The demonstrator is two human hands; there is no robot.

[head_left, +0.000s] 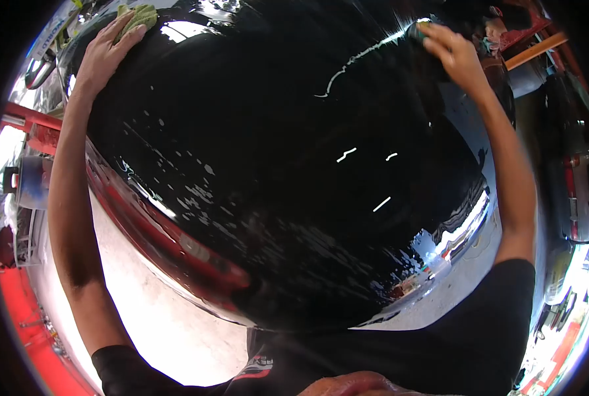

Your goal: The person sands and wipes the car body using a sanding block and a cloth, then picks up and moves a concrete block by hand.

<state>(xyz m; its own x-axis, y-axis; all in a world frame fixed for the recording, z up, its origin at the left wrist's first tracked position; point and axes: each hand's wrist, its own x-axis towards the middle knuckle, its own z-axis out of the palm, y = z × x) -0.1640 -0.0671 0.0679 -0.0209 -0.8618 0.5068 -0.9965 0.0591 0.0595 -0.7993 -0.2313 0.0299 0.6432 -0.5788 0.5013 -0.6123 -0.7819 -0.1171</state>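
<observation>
We face a glossy black curved panel (274,145), rounded toward its near edge and shiny enough to mirror what stands around it. The left hand (101,54) is at the panel's far left, its fingers closed over a bunched green cloth (139,17) that lies against the surface. The right hand (459,59) is at the panel's far right, well apart from the left, its fingers bent around a small dark pad (416,30) touching the surface. The pad is dark against black and partly covered by the fingers, so we cannot tell whether it is sponge or cloth. A bright wavering streak (367,53) runs across the panel from beside the pad toward its middle. Beyond the panel's left side stands a red metal frame (42,132); an orange bar (536,51) shows beyond its far right, and a pale floor (156,297) below its near left edge.

We judge the cloth light, soft and limp, best taken as a wad under spread fingers. The pad should be light too, held by its sides. The panel looks heavy, stiff and slick, with a finish that may scratch; its face offers no grip, so flat, even contact suits it.
</observation>
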